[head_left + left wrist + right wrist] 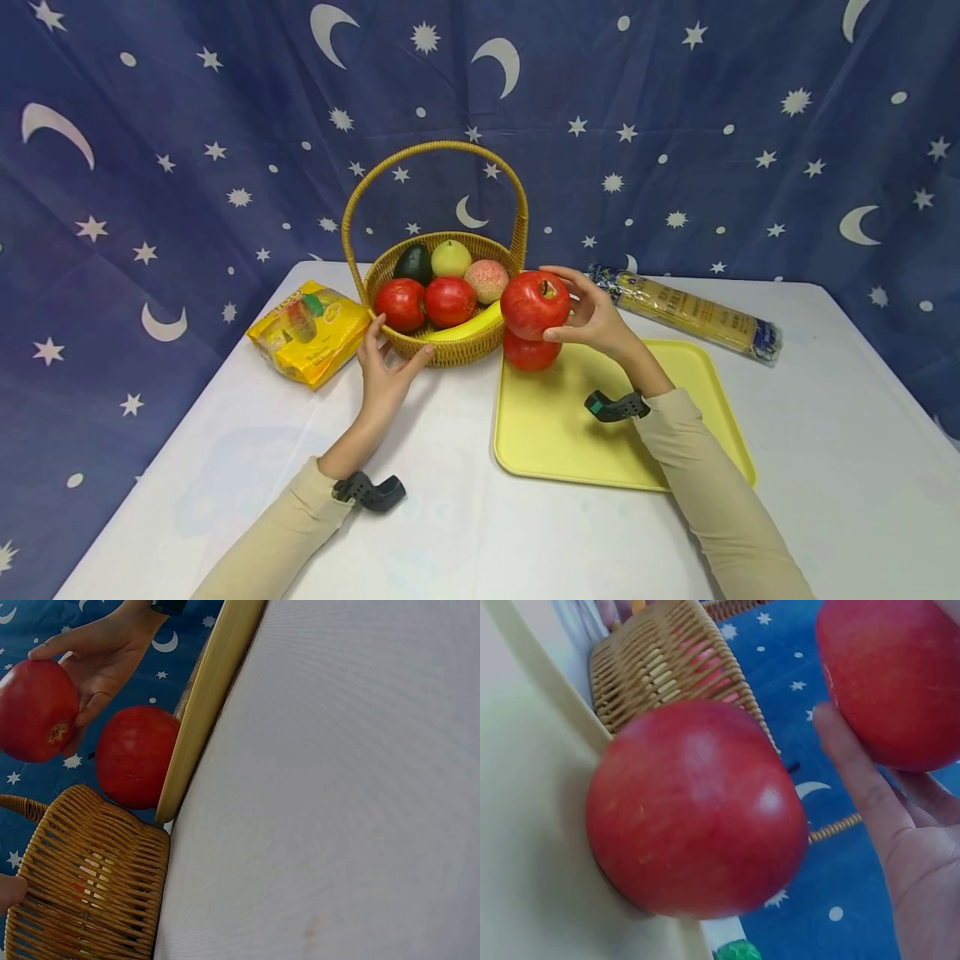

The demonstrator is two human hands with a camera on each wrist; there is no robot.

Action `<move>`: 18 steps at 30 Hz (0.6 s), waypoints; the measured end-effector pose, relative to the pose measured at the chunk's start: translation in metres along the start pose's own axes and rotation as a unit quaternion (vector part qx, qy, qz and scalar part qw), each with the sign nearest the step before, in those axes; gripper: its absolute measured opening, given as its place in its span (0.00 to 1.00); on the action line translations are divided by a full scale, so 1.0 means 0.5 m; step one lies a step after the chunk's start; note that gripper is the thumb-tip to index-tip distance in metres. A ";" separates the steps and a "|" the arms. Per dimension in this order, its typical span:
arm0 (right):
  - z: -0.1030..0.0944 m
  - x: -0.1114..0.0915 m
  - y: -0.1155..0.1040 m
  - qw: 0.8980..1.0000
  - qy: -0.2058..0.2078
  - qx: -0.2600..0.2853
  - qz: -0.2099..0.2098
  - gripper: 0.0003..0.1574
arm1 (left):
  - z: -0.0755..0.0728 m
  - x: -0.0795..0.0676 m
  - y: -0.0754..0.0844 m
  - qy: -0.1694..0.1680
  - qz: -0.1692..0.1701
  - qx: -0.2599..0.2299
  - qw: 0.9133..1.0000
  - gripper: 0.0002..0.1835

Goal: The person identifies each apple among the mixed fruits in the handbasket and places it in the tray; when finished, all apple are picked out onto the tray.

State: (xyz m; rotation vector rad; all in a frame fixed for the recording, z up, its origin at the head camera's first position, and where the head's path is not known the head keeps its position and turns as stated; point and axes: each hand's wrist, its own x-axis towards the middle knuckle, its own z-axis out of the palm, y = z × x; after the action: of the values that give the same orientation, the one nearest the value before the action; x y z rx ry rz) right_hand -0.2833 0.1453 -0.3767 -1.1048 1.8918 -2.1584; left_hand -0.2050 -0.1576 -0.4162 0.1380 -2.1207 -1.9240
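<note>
Packet (309, 333), yellow, sits at the left end of the table near the basket; fruit picture on front, lettering near the top, can't read it reliably. Next, left hand (386, 383): thumb and forefinger spread, touching the near left side of the wicker basket (453, 356), nothing pinched that shows. Basket holds a dark avocado (413, 263), two red apples (400, 305), a pale green pear (451, 259), a peach (487, 281) and a banana (467, 327) along the near side. Right of it, held apple (532, 308), red, is gripped by right hand (603, 325): thumb on the near side, fingers on the far side, palm to its right. It's off the table, at the basket's right edge. Lower apple (531, 353), also red, rests on the left part of the yellow tray (555, 433), apart from the grip. Behind the tray, long clear pack (682, 312) with blue ends; its printed label is too small to read.
</note>
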 end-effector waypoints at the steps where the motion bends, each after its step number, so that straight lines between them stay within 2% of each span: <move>1: -0.003 -0.002 -0.001 1.000 0.005 0.002 -0.001 0.50 | 0.000 0.000 0.000 0.000 0.001 0.000 1.000 0.47; 10: -0.024 -0.010 -0.009 0.999 0.036 -0.004 -0.012 0.51 | -0.002 0.000 0.000 0.000 0.000 0.002 1.000 0.47; 18: -0.043 -0.021 -0.007 0.999 0.052 -0.014 0.001 0.50 | -0.001 -0.001 0.000 0.001 -0.003 0.004 1.000 0.46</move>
State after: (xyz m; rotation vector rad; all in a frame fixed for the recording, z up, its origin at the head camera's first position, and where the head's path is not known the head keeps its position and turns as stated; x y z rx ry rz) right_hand -0.2858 0.1691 -0.3784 -1.0133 1.9707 -2.2362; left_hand -0.2043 -0.1578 -0.4161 0.1476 -2.1291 -1.9174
